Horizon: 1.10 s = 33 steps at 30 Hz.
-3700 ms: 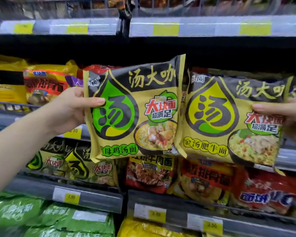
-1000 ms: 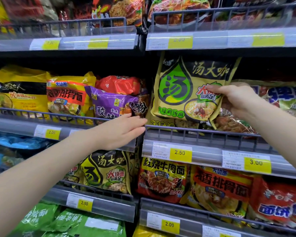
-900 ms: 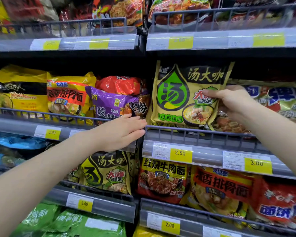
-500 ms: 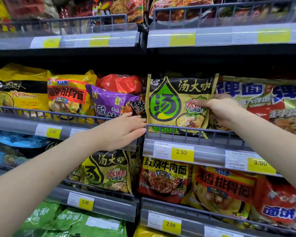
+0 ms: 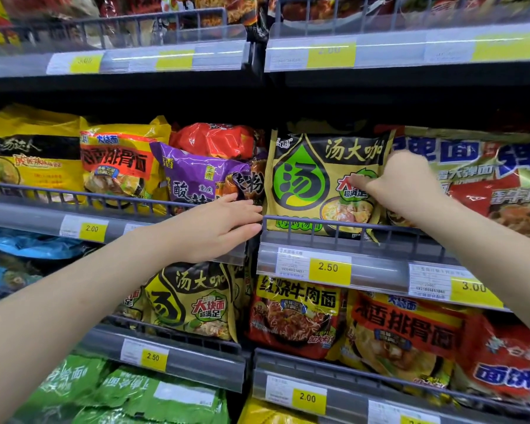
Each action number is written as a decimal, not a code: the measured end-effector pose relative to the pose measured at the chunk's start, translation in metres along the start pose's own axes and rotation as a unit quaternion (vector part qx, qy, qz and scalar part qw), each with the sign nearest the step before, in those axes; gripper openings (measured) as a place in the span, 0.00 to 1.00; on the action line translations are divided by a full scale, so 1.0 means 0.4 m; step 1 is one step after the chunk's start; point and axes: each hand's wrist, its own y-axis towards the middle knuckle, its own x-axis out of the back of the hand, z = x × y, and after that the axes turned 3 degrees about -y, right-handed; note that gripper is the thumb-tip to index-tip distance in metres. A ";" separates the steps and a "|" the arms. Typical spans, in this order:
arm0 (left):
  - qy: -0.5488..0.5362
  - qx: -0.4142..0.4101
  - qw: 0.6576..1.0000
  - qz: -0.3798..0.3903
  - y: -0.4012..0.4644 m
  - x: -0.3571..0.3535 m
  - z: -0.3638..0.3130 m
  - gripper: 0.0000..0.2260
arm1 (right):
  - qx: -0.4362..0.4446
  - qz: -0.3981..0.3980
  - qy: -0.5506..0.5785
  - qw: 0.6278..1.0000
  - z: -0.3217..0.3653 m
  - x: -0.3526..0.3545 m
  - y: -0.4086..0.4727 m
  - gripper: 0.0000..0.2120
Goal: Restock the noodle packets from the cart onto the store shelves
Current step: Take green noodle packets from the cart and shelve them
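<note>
"2.50" on yellow price tag (image 5: 328, 267)

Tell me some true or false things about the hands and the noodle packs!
1. The right hand holds the green-drop pack. True.
2. The left hand holds a purple pack. False: it holds nothing and rests at the shelf rail; the purple pack sits behind it.
3. The tag under the green-drop pack says 2.50. True.
4. The green-drop pack lies on the floor. False: it stands on the shelf behind the rail.
</note>
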 end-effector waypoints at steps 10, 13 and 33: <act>0.023 -0.017 0.999 -0.030 -0.006 -0.010 0.007 0.25 | 0.231 -0.022 -0.156 0.960 0.064 0.043 -0.094 0.25; 0.006 -0.022 0.998 -0.063 -0.008 -0.008 0.001 0.22 | 0.292 0.023 -0.040 0.955 0.105 0.049 -0.132 0.22; 0.021 0.092 0.990 0.103 -0.061 0.457 0.094 0.21 | 0.418 0.307 -0.018 0.855 0.391 0.244 0.092 0.14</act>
